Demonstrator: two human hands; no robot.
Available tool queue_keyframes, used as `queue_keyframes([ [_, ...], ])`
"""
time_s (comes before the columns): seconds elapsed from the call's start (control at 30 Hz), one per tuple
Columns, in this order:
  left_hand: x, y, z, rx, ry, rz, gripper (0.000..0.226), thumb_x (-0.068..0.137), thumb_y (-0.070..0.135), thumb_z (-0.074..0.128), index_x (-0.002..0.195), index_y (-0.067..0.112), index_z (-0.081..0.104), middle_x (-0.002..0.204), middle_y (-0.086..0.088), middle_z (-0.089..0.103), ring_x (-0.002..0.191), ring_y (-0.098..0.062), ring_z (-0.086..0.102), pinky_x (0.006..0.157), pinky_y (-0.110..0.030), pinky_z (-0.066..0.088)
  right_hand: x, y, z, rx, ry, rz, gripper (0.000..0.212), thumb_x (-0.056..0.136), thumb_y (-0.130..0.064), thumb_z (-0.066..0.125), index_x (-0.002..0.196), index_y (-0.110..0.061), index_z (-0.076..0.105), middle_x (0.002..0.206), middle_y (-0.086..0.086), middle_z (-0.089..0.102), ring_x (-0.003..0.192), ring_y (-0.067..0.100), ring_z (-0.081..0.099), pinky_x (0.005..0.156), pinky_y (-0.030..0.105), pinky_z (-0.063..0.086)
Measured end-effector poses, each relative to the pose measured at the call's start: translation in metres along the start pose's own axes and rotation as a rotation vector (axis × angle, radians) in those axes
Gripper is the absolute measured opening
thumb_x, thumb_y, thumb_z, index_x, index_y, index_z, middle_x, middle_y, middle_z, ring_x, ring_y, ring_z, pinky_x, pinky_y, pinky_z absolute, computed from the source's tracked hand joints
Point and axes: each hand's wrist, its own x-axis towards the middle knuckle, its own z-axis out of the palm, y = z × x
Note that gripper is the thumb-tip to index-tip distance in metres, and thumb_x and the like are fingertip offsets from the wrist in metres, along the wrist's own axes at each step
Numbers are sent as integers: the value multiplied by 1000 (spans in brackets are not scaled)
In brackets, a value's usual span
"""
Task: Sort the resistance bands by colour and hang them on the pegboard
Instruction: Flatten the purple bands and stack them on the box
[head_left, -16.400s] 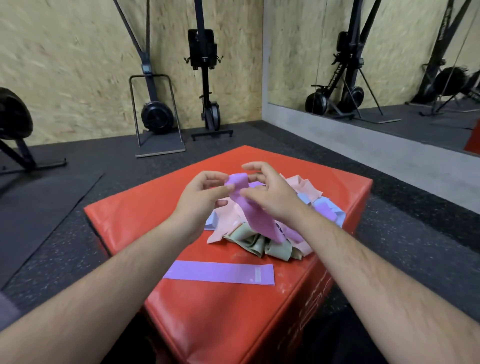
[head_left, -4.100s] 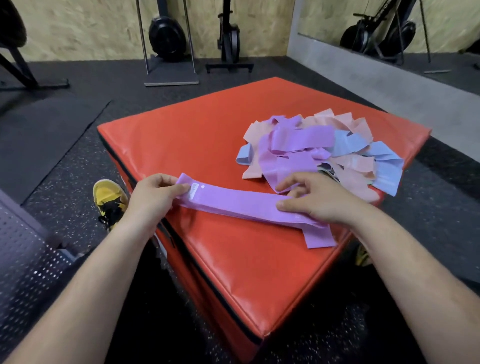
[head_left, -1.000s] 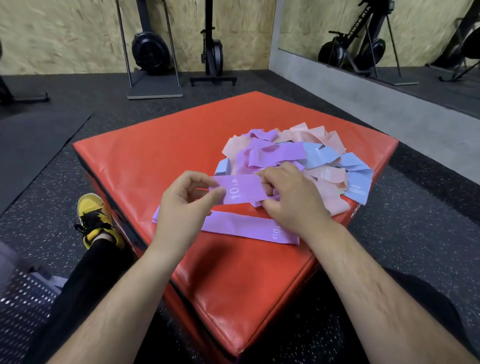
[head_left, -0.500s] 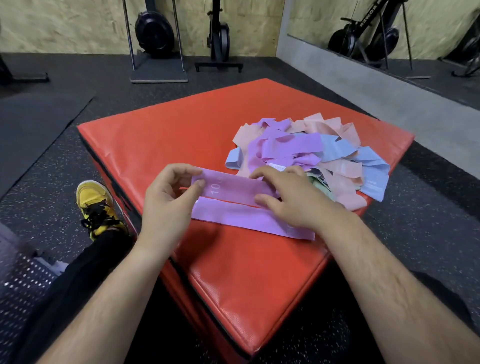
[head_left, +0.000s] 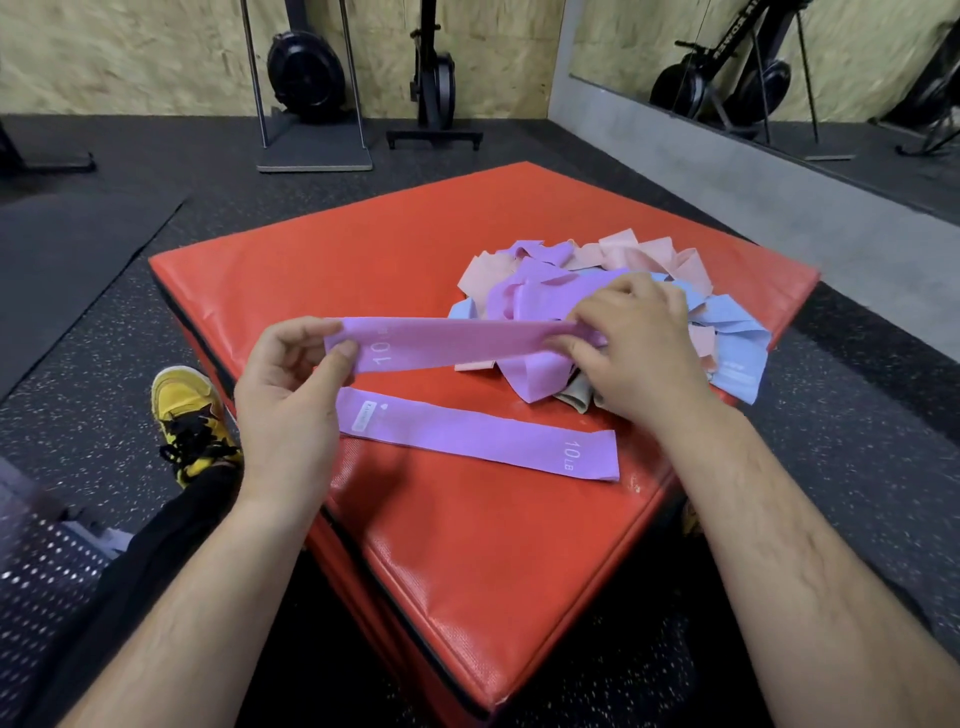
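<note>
- My left hand (head_left: 291, 400): pinches left end of held purple band (head_left: 457, 340).
- My right hand (head_left: 639, 353): pinches right end.
- Held band: taut, lifted off red plyo box (head_left: 363, 249), long axis left-right.
- Laid purple band (head_left: 478, 439): flat, just nearward of held one, roughly parallel, right end at near-right edge.
- Unsorted pile (head_left: 737, 338): beyond right hand, toward right corner.
- Judgement: next move is short drop toward me onto laid band; hands equally near.

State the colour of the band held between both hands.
Purple; the held band shows best in the head view.
</note>
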Motion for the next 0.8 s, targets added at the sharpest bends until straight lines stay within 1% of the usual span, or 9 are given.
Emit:
queue_keyframes([
  [0.1, 6, 0, -4, -32, 2, -23, 24, 89, 3, 65, 95, 26, 67, 83, 4, 64, 76, -14, 59, 77, -27, 48, -1, 9, -7, 144, 9, 74, 22, 90, -50, 64, 79, -32, 58, 87, -11, 61, 117, 18, 42, 89, 22, 13],
  [0.17, 9, -2, -7, -14, -10, -47, 23, 89, 3, 65, 98, 24, 67, 82, 5, 64, 75, -12, 59, 75, -24, 48, -3, 12, -13, 302, -43, 132, 19, 90, -47, 65, 82, -31, 59, 90, -7, 63, 105, 16, 51, 89, 25, 28],
  [0.2, 11, -4, -8, 1, -10, -58, 22, 89, 3, 65, 100, 22, 68, 82, 5, 63, 74, -11, 58, 74, -22, 48, -5, 13, -16, 388, -84, 170, 16, 91, -43, 66, 86, -28, 62, 90, -7, 64, 96, 12, 55, 83, 27, 37],
  [0.3, 15, -7, -13, 81, -15, -73, 21, 89, 3, 64, 103, 19, 68, 83, 2, 65, 73, -7, 59, 71, -18, 48, -15, 18, -23, 497, -201, 226, 11, 90, -35, 67, 98, -33, 60, 88, -15, 62, 80, -4, 55, 69, 17, 40],
  [0.43, 23, -23, -28, 291, -90, -115, 23, 85, 12, 67, 96, 31, 71, 87, -1, 69, 78, -13, 61, 77, -30, 47, -32, 22, -23, 523, -340, 267, 21, 88, -30, 72, 99, -40, 57, 99, -27, 60, 88, -20, 51, 76, 7, 37],
  [0.5, 22, -29, -32, 435, -117, -118, 24, 83, 16, 67, 94, 37, 71, 85, 4, 69, 75, -11, 59, 75, -30, 47, -40, 19, -21, 512, -394, 260, 23, 87, -23, 74, 99, -36, 60, 94, -26, 61, 86, -18, 54, 72, 2, 36],
  [0.6, 15, -33, -31, 580, -134, -79, 25, 85, 11, 65, 93, 35, 69, 87, 11, 68, 74, -4, 59, 72, -21, 45, -51, 13, -17, 447, -441, 261, 22, 85, -19, 75, 99, -30, 62, 81, -18, 59, 75, -16, 52, 64, 3, 37],
  [0.7, 10, -35, -30, 704, -146, -104, 24, 87, 11, 63, 103, 27, 69, 91, 7, 66, 73, -5, 57, 68, -21, 43, -56, 14, -9, 399, -479, 292, 21, 83, -24, 76, 100, -30, 65, 92, -7, 65, 79, 1, 56, 64, 7, 38],
  [0.8, 9, -40, -31, 821, -173, -60, 24, 88, 9, 61, 107, 22, 68, 97, 3, 59, 74, -2, 53, 73, -19, 36, -61, 14, 1, 402, -502, 300, 19, 83, -27, 76, 100, -29, 67, 100, -12, 67, 92, 10, 59, 77, 13, 44],
])
